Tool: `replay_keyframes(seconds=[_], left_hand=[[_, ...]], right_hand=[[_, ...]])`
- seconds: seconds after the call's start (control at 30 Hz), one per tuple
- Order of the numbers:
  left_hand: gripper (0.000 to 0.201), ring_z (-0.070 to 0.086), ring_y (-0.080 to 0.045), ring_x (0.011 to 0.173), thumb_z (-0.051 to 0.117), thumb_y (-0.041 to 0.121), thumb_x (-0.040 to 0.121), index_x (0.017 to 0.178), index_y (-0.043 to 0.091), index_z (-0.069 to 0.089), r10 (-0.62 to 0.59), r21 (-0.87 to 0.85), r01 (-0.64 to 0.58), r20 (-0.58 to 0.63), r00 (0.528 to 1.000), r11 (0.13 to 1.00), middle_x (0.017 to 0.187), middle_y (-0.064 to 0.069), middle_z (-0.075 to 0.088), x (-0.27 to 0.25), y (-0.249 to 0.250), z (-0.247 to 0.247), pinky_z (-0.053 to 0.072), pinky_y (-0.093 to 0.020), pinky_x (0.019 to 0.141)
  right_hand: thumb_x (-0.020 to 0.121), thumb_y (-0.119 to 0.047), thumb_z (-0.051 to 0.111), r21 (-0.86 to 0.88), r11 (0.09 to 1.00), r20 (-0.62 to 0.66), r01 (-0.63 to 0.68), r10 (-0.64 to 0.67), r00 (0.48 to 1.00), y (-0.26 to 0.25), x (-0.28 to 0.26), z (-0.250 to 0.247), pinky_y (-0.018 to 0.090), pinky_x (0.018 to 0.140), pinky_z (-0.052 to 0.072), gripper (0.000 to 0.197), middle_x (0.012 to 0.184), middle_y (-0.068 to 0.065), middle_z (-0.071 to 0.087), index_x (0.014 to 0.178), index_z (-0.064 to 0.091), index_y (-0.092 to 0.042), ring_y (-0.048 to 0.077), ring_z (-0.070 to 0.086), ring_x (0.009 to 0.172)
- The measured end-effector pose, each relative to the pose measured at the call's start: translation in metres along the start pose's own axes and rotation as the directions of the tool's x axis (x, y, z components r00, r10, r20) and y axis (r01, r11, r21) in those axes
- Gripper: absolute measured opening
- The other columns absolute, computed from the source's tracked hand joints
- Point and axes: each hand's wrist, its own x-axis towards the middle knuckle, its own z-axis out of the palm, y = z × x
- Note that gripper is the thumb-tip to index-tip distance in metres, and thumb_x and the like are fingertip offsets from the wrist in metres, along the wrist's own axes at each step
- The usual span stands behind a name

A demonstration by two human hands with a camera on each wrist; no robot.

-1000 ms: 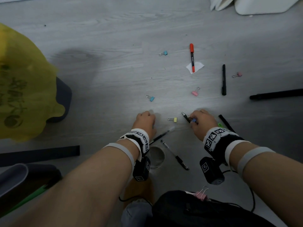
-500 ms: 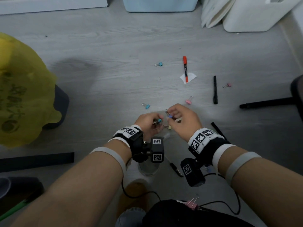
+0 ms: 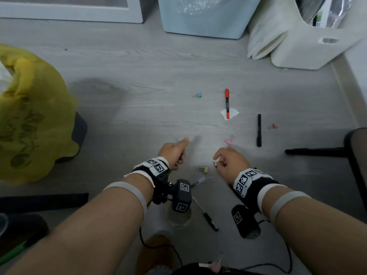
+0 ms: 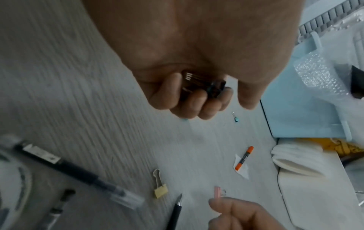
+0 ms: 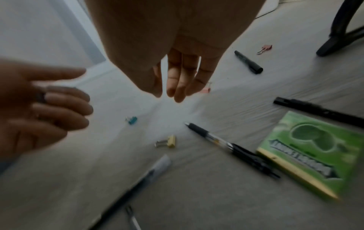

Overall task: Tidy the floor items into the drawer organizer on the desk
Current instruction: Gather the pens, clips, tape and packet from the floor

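Small metal binder clips loose on floor: 5.
- Blue 2: far blue clip, near blue clip.
- Pink 2: inner pink clip, outer pink clip.
- Yellow 1: yellow clip.

Held clips bunched in left hand (count unreadable).

Markers 2: orange felt marker, black capped marker.

Black pens 3: clicker pen, clear-capped pen, slim pen.

White paper scrap: 1.

Green cardboard box: 1.

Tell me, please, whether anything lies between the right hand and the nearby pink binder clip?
Nothing visible: the right hand hovers open just short of the pink binder clip, with only bare floor between them.
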Motion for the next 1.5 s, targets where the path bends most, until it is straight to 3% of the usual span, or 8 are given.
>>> replay_keyframes(seconds=[0.3, 0.47, 0.77, 1.03, 1.17, 1.27, 1.37, 1.5], left_hand=[[0.015, 0.061, -0.032, 0.065, 0.05, 0.033, 0.096, 0.096, 0.018, 0.049, 0.18, 0.525, -0.068, -0.164, 0.97, 0.848, 0.081, -0.016, 0.066, 0.036, -0.003, -0.014, 0.049, -0.037, 0.058], [0.036, 0.051, -0.022, 0.053, 0.051, 0.024, 0.096, 0.129, 0.027, 0.036, 0.231, 0.708, -0.112, -0.075, 0.97, 0.697, 0.074, -0.007, 0.054, 0.051, -0.01, -0.008, 0.035, -0.026, 0.046], [0.044, 0.056, -0.027, 0.067, 0.058, 0.019, 0.089, 0.125, 0.026, 0.034, 0.223, 0.859, -0.13, 0.019, 0.975, 0.495, 0.08, -0.005, 0.053, 0.069, -0.007, 0.0, 0.052, -0.037, 0.067], [0.019, 0.056, -0.03, 0.075, 0.057, 0.023, 0.094, 0.106, 0.01, 0.049, 0.288, 0.891, -0.121, -0.012, 0.958, 0.439, 0.089, -0.013, 0.06, 0.074, -0.015, 0.008, 0.047, -0.035, 0.069], [0.016, 0.056, -0.026, 0.075, 0.062, 0.027, 0.093, 0.088, 0.013, 0.057, 0.239, 0.762, -0.084, -0.095, 0.966, 0.642, 0.081, -0.005, 0.058, 0.067, -0.011, 0.021, 0.044, -0.03, 0.069], [0.019, 0.04, -0.014, 0.049, 0.065, 0.021, 0.093, 0.076, 0.013, 0.059, 0.108, 0.229, -0.107, 0.006, 0.994, 0.967, 0.061, -0.003, 0.043, 0.057, 0.003, 0.042, 0.036, -0.024, 0.048], [0.02, 0.039, -0.011, 0.044, 0.055, 0.01, 0.097, 0.077, 0.008, 0.056, 0.016, -0.231, 0.007, 0.098, 0.995, 0.973, 0.057, -0.003, 0.041, 0.04, 0.038, 0.061, 0.032, -0.02, 0.04], [0.027, 0.052, -0.022, 0.059, 0.043, 0.016, 0.095, 0.073, 0.005, 0.054, -0.029, -0.36, 0.097, 0.191, 0.981, 0.928, 0.065, -0.011, 0.054, 0.004, 0.088, 0.075, 0.044, -0.026, 0.052]], right_hand=[[0.09, -0.023, 0.058, -0.22, 0.972, 0.27, 0.083, -0.021, 0.962, -0.01, 0.015, 0.024, 0.035, 0.086, 0.051, 0.029, 0.12, -0.002, 0.048, 0.119, 0.053, -0.026, 0.025, 0.061, 0.095], [0.091, -0.02, 0.056, -0.354, 0.92, 0.301, 0.167, -0.057, 0.952, -0.001, 0.026, 0.047, 0.04, 0.08, 0.054, 0.029, 0.123, 0.004, 0.045, 0.119, 0.05, -0.021, 0.032, 0.061, 0.092], [0.084, -0.005, 0.059, -0.334, 0.93, 0.274, 0.156, -0.063, 0.96, 0.009, 0.026, 0.057, 0.038, 0.078, 0.051, 0.031, 0.119, 0.01, 0.047, 0.113, 0.05, -0.01, 0.032, 0.057, 0.1], [0.079, -0.013, 0.06, 0.071, 0.997, 0.009, -0.01, 0.01, 1.0, 0.019, 0.035, 0.033, 0.035, 0.078, 0.052, 0.02, 0.1, 0.001, 0.051, 0.098, 0.058, -0.018, 0.024, 0.058, 0.081], [0.08, -0.015, 0.064, 0.195, 0.98, -0.078, -0.022, 0.038, 0.996, 0.016, 0.043, 0.021, 0.041, 0.08, 0.054, 0.022, 0.1, 0.001, 0.054, 0.101, 0.058, -0.019, 0.023, 0.061, 0.086], [0.081, -0.018, 0.065, 0.279, 0.959, -0.166, 0.04, 0.007, 0.986, 0.002, 0.045, 0.006, 0.039, 0.077, 0.056, 0.025, 0.095, -0.007, 0.053, 0.102, 0.053, -0.027, 0.014, 0.06, 0.08], [0.083, -0.02, 0.063, 0.294, 0.947, -0.23, 0.133, -0.065, 0.971, -0.019, 0.046, -0.015, 0.039, 0.075, 0.056, 0.029, 0.098, -0.009, 0.053, 0.104, 0.049, -0.033, 0.009, 0.059, 0.076], [0.082, -0.017, 0.06, 0.261, 0.937, -0.236, 0.234, -0.174, 0.956, -0.038, 0.039, -0.051, 0.042, 0.078, 0.053, 0.035, 0.1, -0.004, 0.052, 0.112, 0.047, -0.029, 0.015, 0.054, 0.085]])
